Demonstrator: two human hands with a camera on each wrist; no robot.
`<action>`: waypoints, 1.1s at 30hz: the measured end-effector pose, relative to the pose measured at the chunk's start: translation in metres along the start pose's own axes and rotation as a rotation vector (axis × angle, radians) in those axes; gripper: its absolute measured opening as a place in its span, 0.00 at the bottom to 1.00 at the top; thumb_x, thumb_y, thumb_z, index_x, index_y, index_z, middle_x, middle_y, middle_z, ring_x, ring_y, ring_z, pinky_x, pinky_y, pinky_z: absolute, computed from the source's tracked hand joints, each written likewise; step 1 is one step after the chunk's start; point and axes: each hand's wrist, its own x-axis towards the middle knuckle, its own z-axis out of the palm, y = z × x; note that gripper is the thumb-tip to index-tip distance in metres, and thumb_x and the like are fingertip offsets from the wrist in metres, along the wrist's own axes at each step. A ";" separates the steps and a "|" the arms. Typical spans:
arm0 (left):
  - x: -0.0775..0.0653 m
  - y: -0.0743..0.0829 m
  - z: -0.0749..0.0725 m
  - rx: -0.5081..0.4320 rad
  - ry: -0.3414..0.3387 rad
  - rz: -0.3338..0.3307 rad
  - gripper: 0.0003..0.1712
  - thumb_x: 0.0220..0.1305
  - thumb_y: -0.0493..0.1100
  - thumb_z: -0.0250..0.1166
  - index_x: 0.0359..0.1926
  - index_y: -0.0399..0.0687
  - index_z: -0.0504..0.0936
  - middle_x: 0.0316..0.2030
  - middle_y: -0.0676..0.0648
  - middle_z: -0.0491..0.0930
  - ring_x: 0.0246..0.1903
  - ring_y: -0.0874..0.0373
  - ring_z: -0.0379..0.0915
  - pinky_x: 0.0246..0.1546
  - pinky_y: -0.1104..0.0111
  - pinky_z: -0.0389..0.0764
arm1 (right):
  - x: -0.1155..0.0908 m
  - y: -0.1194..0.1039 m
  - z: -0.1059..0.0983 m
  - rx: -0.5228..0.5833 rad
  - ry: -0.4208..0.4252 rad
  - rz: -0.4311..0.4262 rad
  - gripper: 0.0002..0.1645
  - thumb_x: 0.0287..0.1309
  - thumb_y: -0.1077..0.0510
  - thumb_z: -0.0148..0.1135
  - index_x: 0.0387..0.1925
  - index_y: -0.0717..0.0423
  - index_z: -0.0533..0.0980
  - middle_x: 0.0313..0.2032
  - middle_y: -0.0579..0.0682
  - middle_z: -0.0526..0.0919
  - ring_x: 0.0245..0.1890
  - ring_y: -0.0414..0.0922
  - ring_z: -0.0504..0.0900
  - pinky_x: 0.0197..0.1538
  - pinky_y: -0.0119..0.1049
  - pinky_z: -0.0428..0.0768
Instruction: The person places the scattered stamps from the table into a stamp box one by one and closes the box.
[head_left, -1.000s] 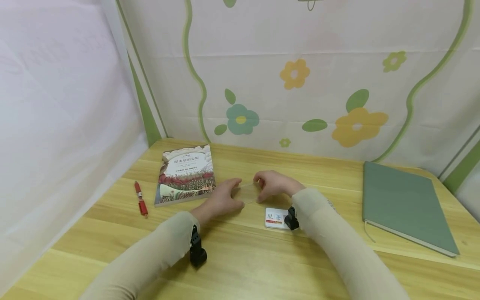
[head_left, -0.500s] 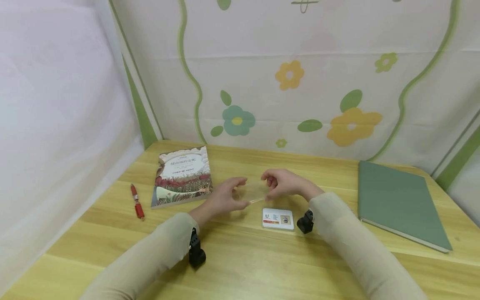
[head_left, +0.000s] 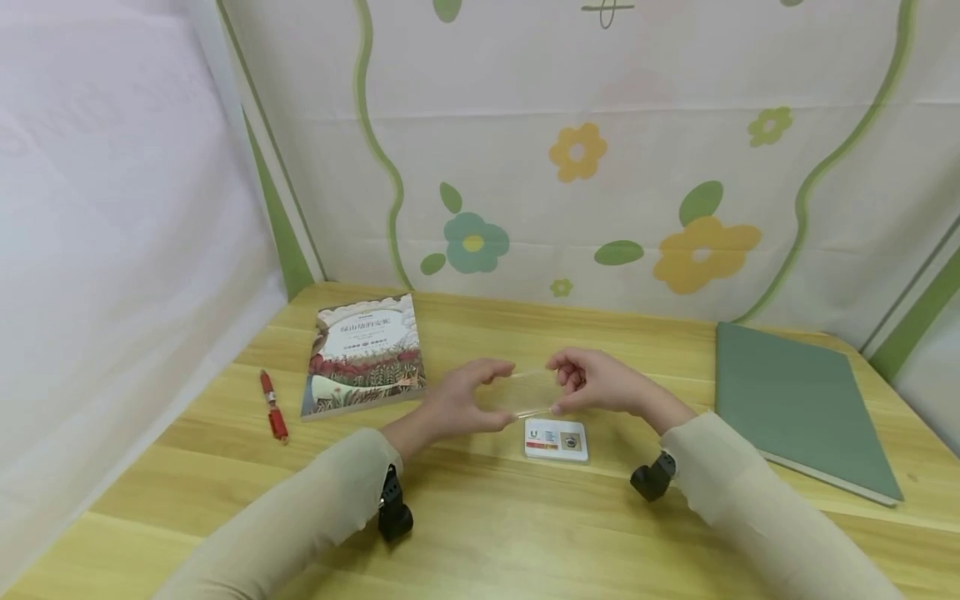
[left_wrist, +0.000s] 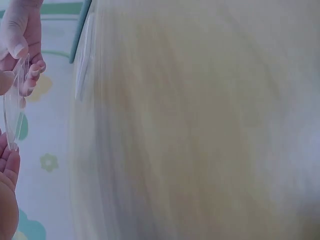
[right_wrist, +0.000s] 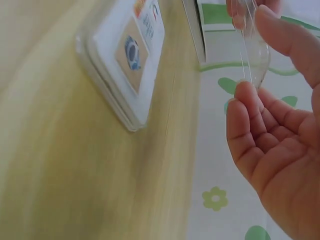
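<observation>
A clear, card-sized plastic sleeve [head_left: 534, 392] is held up above the wooden table between both hands. My left hand [head_left: 459, 402] pinches its left end between thumb and fingers. My right hand [head_left: 603, 385] grips the right end, thumb at the near corner and fingers curled at the far one. In the right wrist view the sleeve [right_wrist: 257, 55] shows thin transparent layers seen nearly edge-on. Just below it on the table lies a white card stack [head_left: 557, 440] with rounded corners and a printed face; its edge [right_wrist: 107, 87] looks layered.
An illustrated paperback [head_left: 363, 354] lies at the back left, with a red pen [head_left: 273, 407] beside it. A green notebook [head_left: 810, 408] is at the right. A flower-patterned cloth [head_left: 480, 150] hangs behind the table [head_left: 480, 533].
Both hands have moved right and slightly nearer with the sleeve, and the right wrist has swung outward, uncovering the card stack. The sleeve's near edge now shows more clearly.
</observation>
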 end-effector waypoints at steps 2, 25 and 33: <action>0.001 0.003 0.002 -0.006 -0.006 0.029 0.37 0.47 0.46 0.72 0.59 0.40 0.71 0.55 0.42 0.74 0.52 0.46 0.71 0.53 0.59 0.74 | -0.008 0.001 0.001 0.015 0.014 0.009 0.37 0.41 0.57 0.74 0.52 0.69 0.67 0.37 0.61 0.73 0.32 0.44 0.71 0.36 0.29 0.76; 0.004 0.017 0.025 0.015 -0.155 0.099 0.37 0.50 0.44 0.70 0.60 0.38 0.69 0.57 0.43 0.73 0.53 0.50 0.72 0.56 0.64 0.72 | -0.059 0.006 0.025 -0.009 0.198 0.147 0.40 0.36 0.51 0.77 0.48 0.67 0.69 0.31 0.52 0.71 0.28 0.44 0.69 0.28 0.29 0.72; 0.006 0.015 0.029 0.048 -0.201 0.039 0.38 0.51 0.46 0.70 0.63 0.41 0.68 0.59 0.47 0.71 0.56 0.52 0.70 0.58 0.64 0.70 | -0.057 0.013 0.033 -0.023 0.223 0.169 0.38 0.35 0.53 0.77 0.47 0.66 0.70 0.29 0.50 0.72 0.28 0.44 0.69 0.27 0.29 0.71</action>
